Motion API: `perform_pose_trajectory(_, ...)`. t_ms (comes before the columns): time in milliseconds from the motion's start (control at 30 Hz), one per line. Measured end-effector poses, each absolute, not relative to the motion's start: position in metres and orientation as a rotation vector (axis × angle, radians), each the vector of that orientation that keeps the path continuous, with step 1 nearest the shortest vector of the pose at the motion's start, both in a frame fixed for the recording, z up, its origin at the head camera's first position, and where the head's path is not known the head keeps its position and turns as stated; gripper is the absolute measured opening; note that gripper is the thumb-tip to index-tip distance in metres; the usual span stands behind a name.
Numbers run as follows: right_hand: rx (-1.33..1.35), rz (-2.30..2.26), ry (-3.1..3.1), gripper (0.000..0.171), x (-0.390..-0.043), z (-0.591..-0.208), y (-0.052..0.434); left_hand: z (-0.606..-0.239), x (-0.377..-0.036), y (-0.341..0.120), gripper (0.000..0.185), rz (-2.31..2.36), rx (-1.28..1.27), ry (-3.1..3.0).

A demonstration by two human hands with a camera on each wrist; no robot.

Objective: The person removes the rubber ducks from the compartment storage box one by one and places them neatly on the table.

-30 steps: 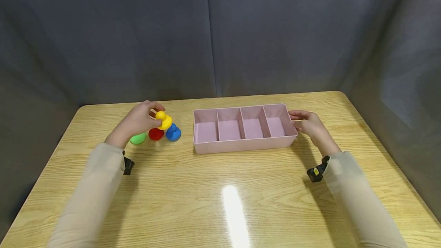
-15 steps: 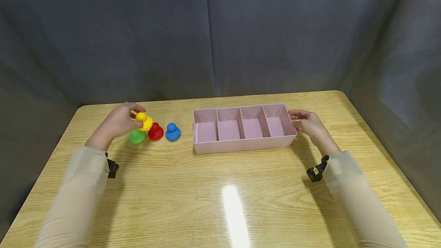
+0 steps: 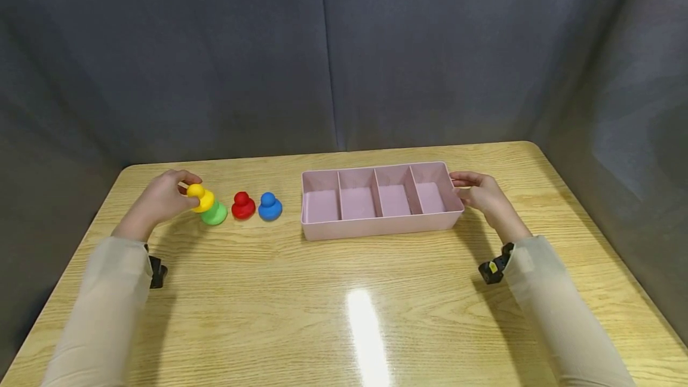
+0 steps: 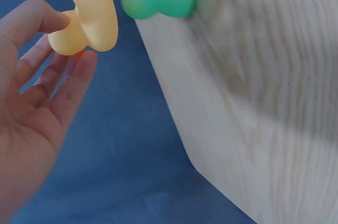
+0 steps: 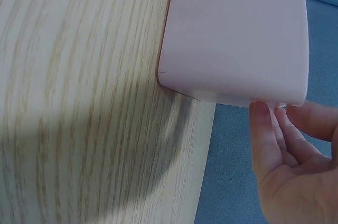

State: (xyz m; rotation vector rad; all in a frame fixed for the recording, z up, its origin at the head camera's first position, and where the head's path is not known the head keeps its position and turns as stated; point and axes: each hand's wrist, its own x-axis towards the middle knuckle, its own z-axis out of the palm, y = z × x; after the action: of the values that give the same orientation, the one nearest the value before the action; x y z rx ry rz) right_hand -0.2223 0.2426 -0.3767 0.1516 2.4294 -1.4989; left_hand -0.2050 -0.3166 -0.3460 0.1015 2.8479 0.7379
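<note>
The left hand (image 3: 161,197) pinches the yellow peg (image 3: 200,197) by its knob, just above the green peg (image 3: 215,214) (fingertips only); a loose pinch could drop it onto the tabletop (image 3: 344,291); the right hand (image 3: 481,193), fingers straight, touches the pink tray (image 3: 376,229).

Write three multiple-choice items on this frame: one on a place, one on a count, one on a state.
1. Where is the yellow piece?
A. in the tray
B. pinched in the left hand, by the green piece
C. beside the right hand

2. How many compartments has the pink tray?
A. two
B. four
C. six

3. What is the right hand doing?
A. touching the tray's end
B. holding the blue piece
C. lying flat, far from the tray

Answers: 1 B, fingers pinch its knob; 2 B, three dividers; 3 A, fingertips meet the end wall.
</note>
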Motion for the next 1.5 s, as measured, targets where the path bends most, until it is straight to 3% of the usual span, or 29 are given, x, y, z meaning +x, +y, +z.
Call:
perform_pose_trajectory(600,0.154,-1.498,2.426,0.053,-0.219,-0.376,0.241,-0.372,-0.196,-0.357,0.047,0.703,-0.058,2.850)
perform_pose_trajectory(1500,0.135,-1.525,2.442,0.051,-0.221,-0.376,0.240,-0.394,-0.194,-0.361,0.049,0.790,-0.177,2.781)
